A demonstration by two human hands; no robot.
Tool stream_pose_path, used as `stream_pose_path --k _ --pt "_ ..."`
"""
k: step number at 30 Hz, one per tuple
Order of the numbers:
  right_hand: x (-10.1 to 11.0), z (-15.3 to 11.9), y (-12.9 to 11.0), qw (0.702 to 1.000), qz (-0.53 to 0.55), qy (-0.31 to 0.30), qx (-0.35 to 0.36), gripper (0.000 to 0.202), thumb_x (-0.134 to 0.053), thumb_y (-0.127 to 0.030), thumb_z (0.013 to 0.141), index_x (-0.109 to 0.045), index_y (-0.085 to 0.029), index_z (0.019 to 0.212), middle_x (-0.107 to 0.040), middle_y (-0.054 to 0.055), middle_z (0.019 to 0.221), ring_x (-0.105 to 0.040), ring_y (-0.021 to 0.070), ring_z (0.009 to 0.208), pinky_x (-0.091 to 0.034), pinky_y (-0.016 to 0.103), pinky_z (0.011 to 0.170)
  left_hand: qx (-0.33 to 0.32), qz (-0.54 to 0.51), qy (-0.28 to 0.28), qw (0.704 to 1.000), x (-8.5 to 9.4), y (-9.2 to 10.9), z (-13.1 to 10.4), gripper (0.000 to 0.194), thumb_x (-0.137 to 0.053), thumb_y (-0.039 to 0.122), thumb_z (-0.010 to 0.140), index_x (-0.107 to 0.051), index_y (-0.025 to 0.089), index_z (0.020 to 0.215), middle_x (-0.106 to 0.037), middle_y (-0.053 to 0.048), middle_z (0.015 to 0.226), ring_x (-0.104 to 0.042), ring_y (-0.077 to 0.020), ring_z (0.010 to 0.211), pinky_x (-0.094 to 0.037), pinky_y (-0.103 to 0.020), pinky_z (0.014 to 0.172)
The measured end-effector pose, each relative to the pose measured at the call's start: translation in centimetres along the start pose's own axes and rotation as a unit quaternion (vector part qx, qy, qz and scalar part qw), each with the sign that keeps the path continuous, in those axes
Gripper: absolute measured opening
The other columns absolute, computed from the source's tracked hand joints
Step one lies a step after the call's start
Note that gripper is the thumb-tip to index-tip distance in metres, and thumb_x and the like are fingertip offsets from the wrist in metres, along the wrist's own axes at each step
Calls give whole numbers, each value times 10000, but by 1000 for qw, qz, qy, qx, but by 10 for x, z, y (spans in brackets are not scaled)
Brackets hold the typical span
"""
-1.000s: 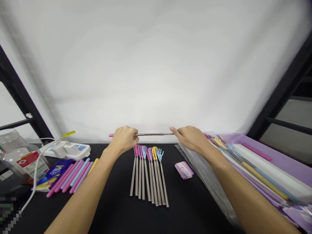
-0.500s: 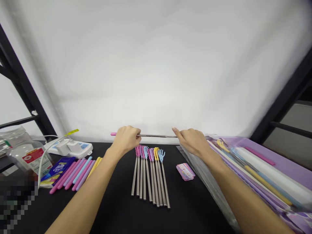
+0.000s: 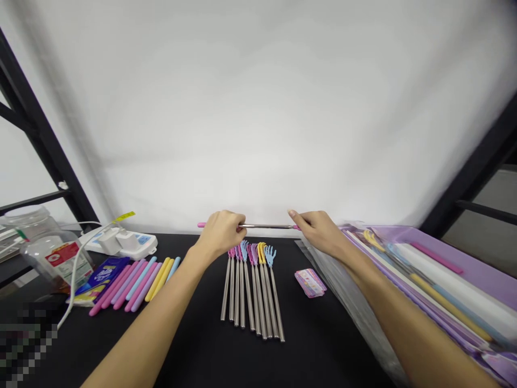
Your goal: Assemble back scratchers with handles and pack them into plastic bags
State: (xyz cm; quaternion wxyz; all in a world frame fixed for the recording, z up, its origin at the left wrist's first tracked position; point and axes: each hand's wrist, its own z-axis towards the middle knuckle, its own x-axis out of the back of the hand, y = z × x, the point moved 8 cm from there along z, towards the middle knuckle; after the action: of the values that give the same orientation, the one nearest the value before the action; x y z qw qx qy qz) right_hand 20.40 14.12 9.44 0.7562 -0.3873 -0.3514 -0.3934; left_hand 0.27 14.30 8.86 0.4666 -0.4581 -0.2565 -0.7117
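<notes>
Left hand (image 3: 221,233) and right hand (image 3: 318,231): each grip closed on one metal-shafted back scratcher (image 3: 267,226). Uneven pull could cause slippage, disturbing the scratcher row (image 3: 264,302) below.

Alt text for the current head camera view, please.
A person's left hand and right hand hold a metal rod crosswise over a black table. A row of similar metal sticks with colourful clawed heads lies between coloured tubes, left, and a purple bin, right.
</notes>
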Motion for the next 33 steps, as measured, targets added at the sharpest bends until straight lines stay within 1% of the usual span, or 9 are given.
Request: stream_pose_path --k 4,12,15,18,20,23,26,30,33 --pt "2 2 -3 999 43 20 -20 573 -355 -555 925 -320 -226 458 -194 -53 544 -207 92 502 -151 281 538 -8 -9 8 1000 -2 12 1 198 -478 172 785 -660 193 708 -673 -66 675 -635 -218 672 -362 -292 601" --pt "-26 -2 -20 987 100 -68 -109 496 -391 -502 898 -299 -231 492 -266 -43 486 -280 114 491 -190 290 511 -31 -36 12 999 -2 47 0 191 -486 155 790 -666 171 732 -679 -72 684 -640 -214 662 -381 -286 582" --pt "-33 -4 -28 981 139 -88 -105 456 -404 -468 883 -334 -221 505 -294 -41 494 -296 111 491 -193 282 501 -47 -81 18 995 0 56 -1 161 -509 173 810 -670 167 800 -692 -63 717 -639 -201 653 -397 -277 572" --pt "-35 -4 -35 978 166 -90 -89 433 -392 -443 880 -346 -214 515 -316 -38 510 -313 108 500 -190 276 494 -98 -132 20 986 6 65 -1 160 -526 183 829 -670 177 896 -703 -45 749 -640 -179 657 -416 -263 587" --pt "-35 -3 -37 980 159 -83 -86 451 -392 -468 880 -312 -219 513 -277 -46 506 -286 104 497 -174 278 491 -115 -117 22 986 9 66 0 152 -527 193 832 -673 179 872 -700 -45 737 -637 -182 655 -411 -268 590" --pt "-37 -2 -36 982 145 -74 -98 478 -400 -505 875 -265 -228 509 -227 -51 500 -244 99 488 -154 285 487 -96 -38 13 995 4 58 1 185 -516 248 847 -674 173 786 -697 -70 724 -642 -212 649 -389 -293 574" --pt "-34 -1 -25 983 138 -73 -97 475 -410 -502 861 -240 -234 508 -209 -49 507 -223 98 491 -142 290 489 -60 30 -11 998 -7 35 -1 229 -488 264 852 -685 184 770 -709 -85 750 -662 -235 686 -389 -309 596" --pt "-7 0 12 988 107 -32 -111 455 -443 -514 809 -208 -246 526 -176 -51 525 -205 103 514 -147 288 507 24 75 -8 997 -7 -18 -5 231 -473 186 798 -686 167 712 -707 -127 731 -672 -274 720 -382 -327 613" --pt "4 -1 32 985 103 -20 -137 471 -468 -532 800 -199 -251 534 -146 -57 534 -179 102 511 -139 289 511 34 79 6 996 2 -28 -4 235 -455 182 810 -677 176 733 -713 -113 778 -674 -265 770 -372 -321 621"
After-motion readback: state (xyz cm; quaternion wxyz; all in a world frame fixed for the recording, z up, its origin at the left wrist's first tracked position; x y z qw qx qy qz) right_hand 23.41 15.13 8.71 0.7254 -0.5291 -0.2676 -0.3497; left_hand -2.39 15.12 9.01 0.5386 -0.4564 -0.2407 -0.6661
